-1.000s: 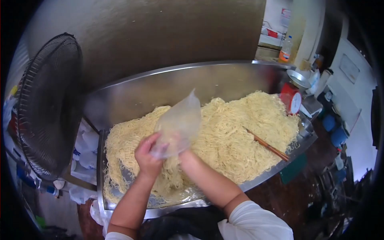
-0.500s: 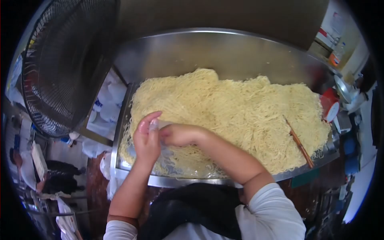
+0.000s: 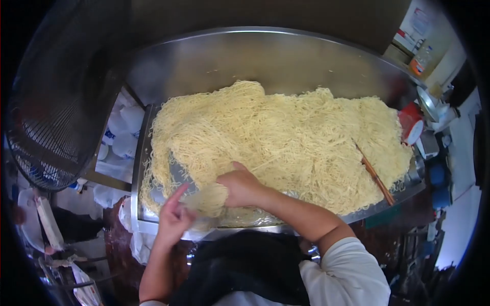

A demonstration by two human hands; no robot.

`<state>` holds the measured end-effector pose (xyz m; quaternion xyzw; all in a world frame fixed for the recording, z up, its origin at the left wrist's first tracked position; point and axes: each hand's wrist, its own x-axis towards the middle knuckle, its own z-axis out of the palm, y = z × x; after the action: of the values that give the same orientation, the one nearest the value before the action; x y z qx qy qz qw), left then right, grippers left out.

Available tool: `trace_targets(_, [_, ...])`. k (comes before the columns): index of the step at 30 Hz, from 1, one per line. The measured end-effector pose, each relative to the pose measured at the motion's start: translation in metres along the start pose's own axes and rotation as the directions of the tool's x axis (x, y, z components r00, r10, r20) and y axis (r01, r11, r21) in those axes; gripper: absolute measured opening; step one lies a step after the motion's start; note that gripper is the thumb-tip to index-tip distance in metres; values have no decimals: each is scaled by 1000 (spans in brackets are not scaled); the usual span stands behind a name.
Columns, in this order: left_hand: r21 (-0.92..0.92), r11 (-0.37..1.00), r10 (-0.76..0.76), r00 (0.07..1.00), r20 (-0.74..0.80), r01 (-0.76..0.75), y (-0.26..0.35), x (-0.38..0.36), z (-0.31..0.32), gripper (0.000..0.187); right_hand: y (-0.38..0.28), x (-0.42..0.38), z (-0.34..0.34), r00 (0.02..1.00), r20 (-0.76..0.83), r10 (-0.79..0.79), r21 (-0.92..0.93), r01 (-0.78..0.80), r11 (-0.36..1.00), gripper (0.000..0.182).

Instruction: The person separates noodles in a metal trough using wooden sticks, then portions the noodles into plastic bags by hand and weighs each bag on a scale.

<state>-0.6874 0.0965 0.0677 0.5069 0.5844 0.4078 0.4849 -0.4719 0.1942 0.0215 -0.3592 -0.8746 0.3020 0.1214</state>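
Note:
A wide heap of pale yellow noodles (image 3: 286, 132) covers the metal tray before me. My right hand (image 3: 242, 187) is closed on a clump of noodles (image 3: 212, 199) at the near edge of the heap. Just left of that clump, my left hand (image 3: 174, 217) has its index finger stretched out and its other fingers curled. A thin see-through plastic bag appears between the two hands, its outline blurred, and my left fingers seem to hold it. Long brown chopsticks (image 3: 376, 178) lie on the noodles at the right.
The metal tray's raised back wall (image 3: 286, 56) runs behind the heap. A large fan (image 3: 56, 117) stands close on the left, with wrapped white plastic goods (image 3: 125, 130) beside it. A red container (image 3: 410, 122) sits at the tray's right end.
My hands were together higher over the heap. They have come down toward the near edge and apart, and a clump of noodles now shows in my right hand. The view has shifted slightly.

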Motion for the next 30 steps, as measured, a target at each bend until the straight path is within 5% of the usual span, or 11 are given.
trace_targets(3, [528, 808, 256, 963, 83, -260, -4, 19, 37, 64, -23, -3, -25, 995, -61, -74, 63, 78, 995, 30])
trace_targets(8, [406, 825, 420, 907, 27, -394, -12, 48, 40, 38, -34, -19, -61, 989, -122, -80, 341, 118, 933, 47])
trace_targets(13, [182, 765, 606, 787, 119, -617, 6, 74, 43, 38, -5, -43, -72, 998, -65, -18, 824, 64, 563, 76])
trace_targets(17, [4, 753, 649, 745, 156, -657, 53, 73, 66, 38, 1, -81, -80, 998, -15, 64, 930, -9, 368, 85])
trace_targets(20, [-27, 648, 753, 634, 177, -761, 71, 80, 87, 43, 19, -102, -83, 993, -119, -1, 944, 113, 309, 85])
trace_targets(23, [-136, 593, 804, 573, 160, -794, 99, 79, 118, 46, 39, -112, -97, 984, -152, -89, 885, 175, 431, 77])
trace_targets(26, [-103, 472, 878, 478, -37, -875, 127, 89, 154, 32, 76, -128, -105, 995, 87, -49, 695, -25, 719, 63])
trace_targets(28, [-328, 480, 806, 557, -202, -814, 158, 90, 183, 35, 85, -146, -117, 983, 171, 71, 641, -165, 750, 54])
trace_targets(30, [-260, 484, 823, 536, -187, -835, 189, 87, 209, 28, 101, -166, -114, 985, 102, 142, 570, -175, 803, 45])
